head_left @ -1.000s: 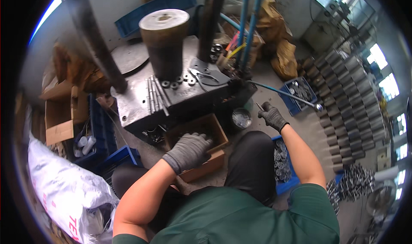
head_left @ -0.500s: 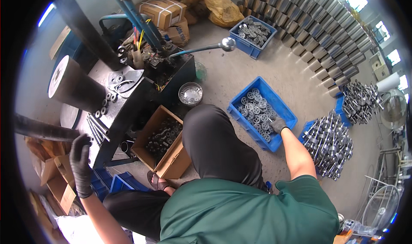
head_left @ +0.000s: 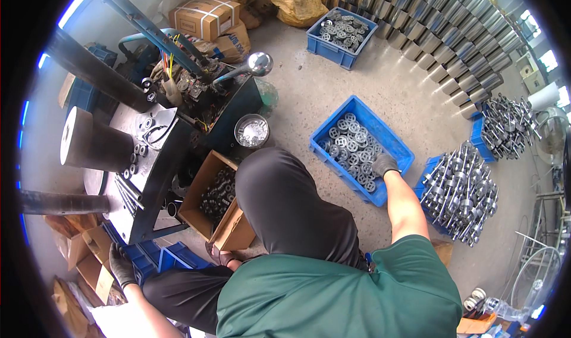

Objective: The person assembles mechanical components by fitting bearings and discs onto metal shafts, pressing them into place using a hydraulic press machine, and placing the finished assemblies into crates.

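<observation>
Spoked metal discs (head_left: 352, 140) lie heaped in a blue bin (head_left: 388, 134) on a workshop floor (head_left: 288, 82), where a worker's gloved right hand (head_left: 385, 164) reaches in at the edge of the pile, its fingers bent down; whether they grip a disc cannot be told. The gloved left hand (head_left: 122, 268) hangs well apart from the bin, near an open cardboard box (head_left: 103, 284), fingers pointing forward, its grip hidden. A carton (head_left: 236, 228) of dark rings stands beside the table (head_left: 148, 170), which bears a large cylinder (head_left: 104, 142) and thin rods (head_left: 128, 192). Metal shafts (head_left: 461, 195) are piled right of the bin; shiny tubes (head_left: 422, 35) rise stacked beyond.
</observation>
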Available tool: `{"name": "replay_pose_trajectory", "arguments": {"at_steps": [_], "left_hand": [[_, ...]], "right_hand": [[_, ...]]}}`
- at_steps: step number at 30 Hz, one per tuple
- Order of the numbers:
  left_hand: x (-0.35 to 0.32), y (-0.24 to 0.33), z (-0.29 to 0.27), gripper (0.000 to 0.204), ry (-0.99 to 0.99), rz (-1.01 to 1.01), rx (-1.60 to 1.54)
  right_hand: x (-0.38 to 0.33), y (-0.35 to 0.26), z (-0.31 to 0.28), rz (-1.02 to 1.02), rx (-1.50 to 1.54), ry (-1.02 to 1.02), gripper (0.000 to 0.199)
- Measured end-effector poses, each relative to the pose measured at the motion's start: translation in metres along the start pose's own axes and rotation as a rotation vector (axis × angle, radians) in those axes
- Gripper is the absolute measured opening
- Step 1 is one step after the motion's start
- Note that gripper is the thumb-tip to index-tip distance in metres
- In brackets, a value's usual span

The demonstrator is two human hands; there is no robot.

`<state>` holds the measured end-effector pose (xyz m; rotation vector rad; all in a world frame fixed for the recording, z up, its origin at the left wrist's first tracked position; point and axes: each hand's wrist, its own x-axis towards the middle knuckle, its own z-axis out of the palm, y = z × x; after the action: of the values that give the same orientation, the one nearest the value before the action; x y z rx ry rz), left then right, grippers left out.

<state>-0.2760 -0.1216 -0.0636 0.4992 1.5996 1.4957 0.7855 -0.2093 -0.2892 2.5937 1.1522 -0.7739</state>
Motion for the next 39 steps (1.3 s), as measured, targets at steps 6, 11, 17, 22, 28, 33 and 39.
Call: {"name": "replay_pose_trajectory", "arguments": {"at_steps": [6, 11, 17, 22, 28, 33, 39], "left_hand": [[-0.012, -0.008, 0.041, 0.042, -0.056, 0.032, 0.222], [-0.009, 0.003, 0.024, 0.042, -0.091, 0.106, 0.295], [-0.012, -0.007, 0.048, 0.042, -0.012, 0.012, 0.244], [-0.024, 0.000, 0.028, 0.040, -0.083, 0.248, 0.491], [-0.029, -0.012, 0.069, 0.035, -0.085, 0.160, 0.350], [-0.038, -0.002, 0.063, 0.030, -0.071, 0.086, 0.316], [-0.049, -0.008, 0.079, 0.026, 0.033, 0.048, 0.289]], "right_hand": [[0.007, 0.014, -0.031, -0.020, 0.198, 0.107, 0.039], [0.035, -0.029, -0.047, -0.179, 0.079, 0.140, 0.033], [0.090, -0.045, -0.044, -0.121, -0.148, 0.035, 0.035], [0.077, -0.121, -0.051, -0.297, -0.585, -0.029, 0.031], [0.100, -0.113, -0.017, -0.548, -1.082, -0.078, 0.034], [0.120, -0.105, -0.025, -0.242, -0.609, 0.063, 0.032], [0.115, -0.101, -0.019, -0.201, -0.554, 0.011, 0.032]]}}
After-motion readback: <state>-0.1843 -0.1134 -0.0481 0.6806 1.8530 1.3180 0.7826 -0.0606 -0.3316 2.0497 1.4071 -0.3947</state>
